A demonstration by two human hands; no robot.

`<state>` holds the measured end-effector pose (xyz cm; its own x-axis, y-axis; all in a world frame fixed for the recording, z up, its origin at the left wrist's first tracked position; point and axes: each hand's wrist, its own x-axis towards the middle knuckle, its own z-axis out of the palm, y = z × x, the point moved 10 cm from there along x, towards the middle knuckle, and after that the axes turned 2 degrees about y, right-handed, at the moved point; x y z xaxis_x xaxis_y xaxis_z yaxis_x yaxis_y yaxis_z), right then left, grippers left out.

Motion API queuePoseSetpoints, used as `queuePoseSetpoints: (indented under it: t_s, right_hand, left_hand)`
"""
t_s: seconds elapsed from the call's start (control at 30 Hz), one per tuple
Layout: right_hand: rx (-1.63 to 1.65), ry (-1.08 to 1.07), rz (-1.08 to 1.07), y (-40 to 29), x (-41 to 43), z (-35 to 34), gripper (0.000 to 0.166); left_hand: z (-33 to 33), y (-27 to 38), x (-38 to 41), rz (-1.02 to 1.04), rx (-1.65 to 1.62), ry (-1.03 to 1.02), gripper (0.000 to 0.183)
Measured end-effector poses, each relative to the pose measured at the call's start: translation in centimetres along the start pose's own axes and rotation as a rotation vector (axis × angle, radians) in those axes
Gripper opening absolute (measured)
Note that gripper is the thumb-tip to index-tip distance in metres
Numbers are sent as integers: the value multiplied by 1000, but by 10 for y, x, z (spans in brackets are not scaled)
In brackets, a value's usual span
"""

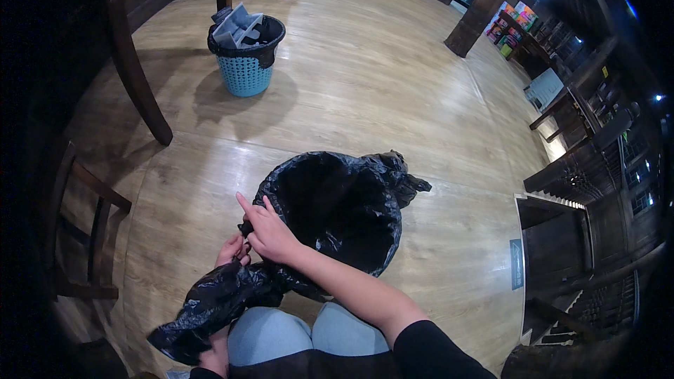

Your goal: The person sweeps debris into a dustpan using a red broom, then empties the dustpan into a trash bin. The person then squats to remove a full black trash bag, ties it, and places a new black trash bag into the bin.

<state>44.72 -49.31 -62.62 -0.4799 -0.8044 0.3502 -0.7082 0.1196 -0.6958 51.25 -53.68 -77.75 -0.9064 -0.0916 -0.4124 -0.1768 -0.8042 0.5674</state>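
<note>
Before my knees stands a round bin lined with a black plastic bag (pixel 337 205), its wide mouth facing up. The bag covers the bin's rim, and the bin's wall is hidden. At the rim's left side my right hand (pixel 271 234) pinches a small bit of the black plastic, index finger stretched out. Just below it, my left hand (pixel 231 250) has its fingers curled at the same gathered plastic. A loose length of black plastic (pixel 216 295) hangs over my left forearm. On the rim's far right a bunched clump of the bag (pixel 400 173) sticks out.
A blue woven-pattern plastic basket (pixel 245 73) with a black liner holds grey pieces (pixel 239 26) at the upper left. A wooden chair (pixel 95 221) stands at left, near a dark wooden leg (pixel 137 79). At right, a stairwell opening (pixel 553 237) breaks the wood-look floor (pixel 368 63).
</note>
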Motion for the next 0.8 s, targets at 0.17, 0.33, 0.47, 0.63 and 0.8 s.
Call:
queuePoseSetpoints:
  t_s: [0.17,0.33,0.47,0.63,0.8]
  right_hand:
    - [126,-8,73,11,-3,-3,71]
    - [126,-36,70,3,1,0,71]
    - [84,-83,83,15,-11,3,72]
    - [100,-131,30,-2,-6,12,72]
    - [119,-178,-64,-27,-10,13,69]
  left_hand:
    - [17,-12,4,-37,117,125,16]
    - [23,-5,-4,-135,38,157,21]
    - [73,15,-14,247,593,-40,16]
    - [68,17,-33,-28,479,19,39]
    - [42,26,-40,138,784,109,33]
